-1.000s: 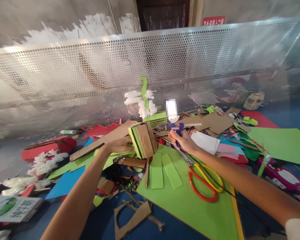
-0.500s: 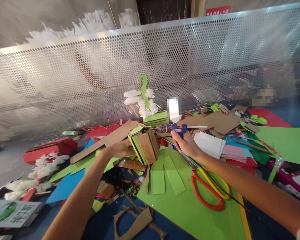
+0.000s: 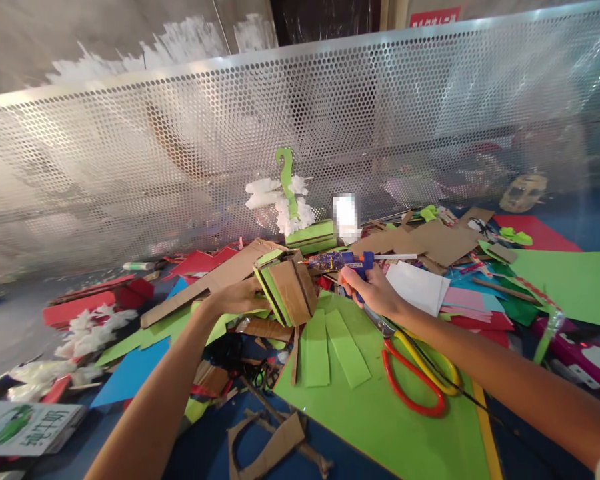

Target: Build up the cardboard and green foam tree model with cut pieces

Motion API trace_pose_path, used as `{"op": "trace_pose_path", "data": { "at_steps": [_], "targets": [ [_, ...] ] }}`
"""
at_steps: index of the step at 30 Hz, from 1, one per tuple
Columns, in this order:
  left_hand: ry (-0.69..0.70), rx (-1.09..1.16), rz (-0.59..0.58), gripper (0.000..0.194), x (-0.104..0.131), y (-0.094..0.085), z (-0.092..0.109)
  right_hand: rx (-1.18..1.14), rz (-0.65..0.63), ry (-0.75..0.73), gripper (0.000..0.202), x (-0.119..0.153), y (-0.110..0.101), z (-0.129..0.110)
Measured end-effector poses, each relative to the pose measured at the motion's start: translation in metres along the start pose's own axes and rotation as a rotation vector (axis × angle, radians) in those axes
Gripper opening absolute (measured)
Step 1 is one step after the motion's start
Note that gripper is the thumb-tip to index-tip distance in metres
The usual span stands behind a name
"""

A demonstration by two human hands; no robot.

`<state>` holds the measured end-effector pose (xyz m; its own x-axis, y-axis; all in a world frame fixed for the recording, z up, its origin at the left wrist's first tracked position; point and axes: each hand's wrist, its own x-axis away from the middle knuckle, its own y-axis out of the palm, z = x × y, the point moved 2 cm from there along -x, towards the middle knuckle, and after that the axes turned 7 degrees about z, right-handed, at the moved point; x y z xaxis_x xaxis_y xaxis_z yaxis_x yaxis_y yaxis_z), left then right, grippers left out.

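My left hand (image 3: 243, 297) grips the left side of a small box (image 3: 291, 290) of brown cardboard and green strips, its fingertips partly hidden behind it. A blue glue gun (image 3: 347, 261) with a white glue stick at its rear is held in my right hand (image 3: 369, 288). The gun's nozzle points left, at the box's upper right edge; whether it touches cannot be told. Below lie green strips (image 3: 349, 348) on a large green sheet (image 3: 380, 413). Scissors (image 3: 414, 377) with red and yellow handles rest under my right forearm.
A perforated metal screen (image 3: 220, 147) stands behind. In front of it is a green piece (image 3: 310, 236) with a curled green stem and white tufts. Cardboard scraps (image 3: 443, 243), white paper (image 3: 417, 287), a red box (image 3: 100, 300) and a milk carton (image 3: 27, 427) lie around.
The glue gun in my right hand has moved slightly left, bringing its nozzle over the box's upper edge. The box in my left hand has shifted very slightly left.
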<state>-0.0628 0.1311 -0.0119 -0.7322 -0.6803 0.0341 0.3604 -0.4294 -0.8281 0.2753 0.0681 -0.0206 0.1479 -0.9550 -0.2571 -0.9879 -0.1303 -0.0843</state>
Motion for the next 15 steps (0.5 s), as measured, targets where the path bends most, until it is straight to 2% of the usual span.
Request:
{"op": "trace_pose_path", "data": {
  "at_steps": [6,15],
  "targets": [
    [0.017,-0.018,-0.009,0.058,0.0003,-0.0012,-0.0001,0.025,0.047,-0.089,0.06,-0.0048,-0.0028,-0.003],
    [0.038,-0.094,0.009,0.065,-0.0002,-0.0013,0.0014,0.165,0.139,-0.075,0.067,-0.0025,0.0006,0.0027]
  ]
}}
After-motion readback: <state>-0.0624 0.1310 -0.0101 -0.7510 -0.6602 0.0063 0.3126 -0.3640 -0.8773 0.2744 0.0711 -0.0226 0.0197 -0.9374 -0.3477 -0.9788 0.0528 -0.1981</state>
